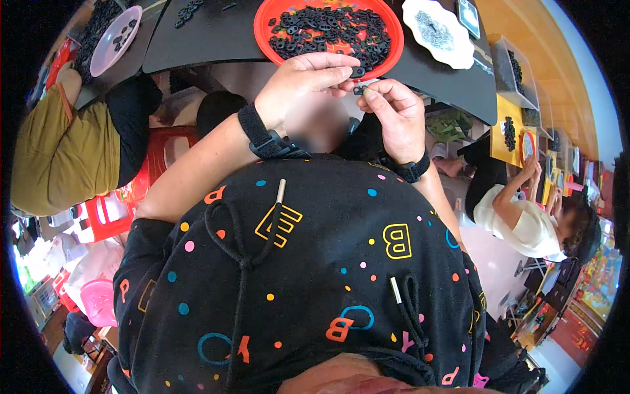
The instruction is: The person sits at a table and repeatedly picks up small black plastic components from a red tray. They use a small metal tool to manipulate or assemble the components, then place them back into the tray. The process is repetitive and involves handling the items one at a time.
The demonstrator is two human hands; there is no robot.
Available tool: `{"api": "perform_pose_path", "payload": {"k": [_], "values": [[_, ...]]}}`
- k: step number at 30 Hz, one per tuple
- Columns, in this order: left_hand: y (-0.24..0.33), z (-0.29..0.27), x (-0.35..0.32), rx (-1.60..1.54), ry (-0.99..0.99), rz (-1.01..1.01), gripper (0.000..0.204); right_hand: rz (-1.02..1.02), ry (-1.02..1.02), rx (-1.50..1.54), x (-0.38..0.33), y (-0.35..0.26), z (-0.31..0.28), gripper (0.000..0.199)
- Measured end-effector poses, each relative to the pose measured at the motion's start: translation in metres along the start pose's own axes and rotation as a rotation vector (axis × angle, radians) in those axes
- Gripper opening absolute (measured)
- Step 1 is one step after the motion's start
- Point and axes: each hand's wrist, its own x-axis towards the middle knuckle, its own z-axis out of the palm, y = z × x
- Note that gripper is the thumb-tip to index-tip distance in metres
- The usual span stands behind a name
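Observation:
Over the near rim of a red plate [262,41], my two hands are brought close together. My left hand [308,80] is pinched, with a small black plastic piece [357,71] at its fingertips. Just below it, my right hand [396,117] grips another small black plastic piece [359,90] between thumb and fingers. The fine detail where the two pieces come near each other is too small to make out. Many loose black plastic pieces [328,31] are heaped in the plate. Dark bands circle both my wrists.
A white scalloped plate [464,54] of small metallic bits sits on the black table [203,43], near a phone [468,16]. At left is a pale pink bowl [108,58] with several black pieces. People sit left and right; clear bins [515,72] stand at right.

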Motion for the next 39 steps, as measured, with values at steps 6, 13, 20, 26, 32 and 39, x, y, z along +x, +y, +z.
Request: {"api": "perform_pose_path", "payload": {"k": [6,13,20,26,32,39], "values": [[-0.004,0.0,-0.001,0.065,-0.029,-0.031,0.027,-0.085,0.069,0.019,-0.001,0.002,-0.002,0.007],[-0.005,0.01,-0.007,0.284,-0.052,-0.085,0.026,-0.095,0.068,0.0,-0.004,0.0,-0.001,0.007],[-0.007,0.008,-0.01,0.259,-0.037,-0.13,0.025,-0.075,0.032,-0.069,-0.005,-0.001,-0.001,0.006],[-0.002,0.006,-0.01,0.046,-0.082,-0.162,0.023,-0.082,0.024,-0.068,-0.005,-0.001,0.0,0.006],[-0.003,0.007,-0.008,0.097,-0.035,-0.199,0.022,-0.074,0.006,-0.12,-0.005,0.0,-0.004,0.006],[0.0,0.004,-0.011,0.082,-0.05,-0.194,0.018,-0.039,0.014,-0.092,-0.006,0.001,-0.002,0.006]]}}
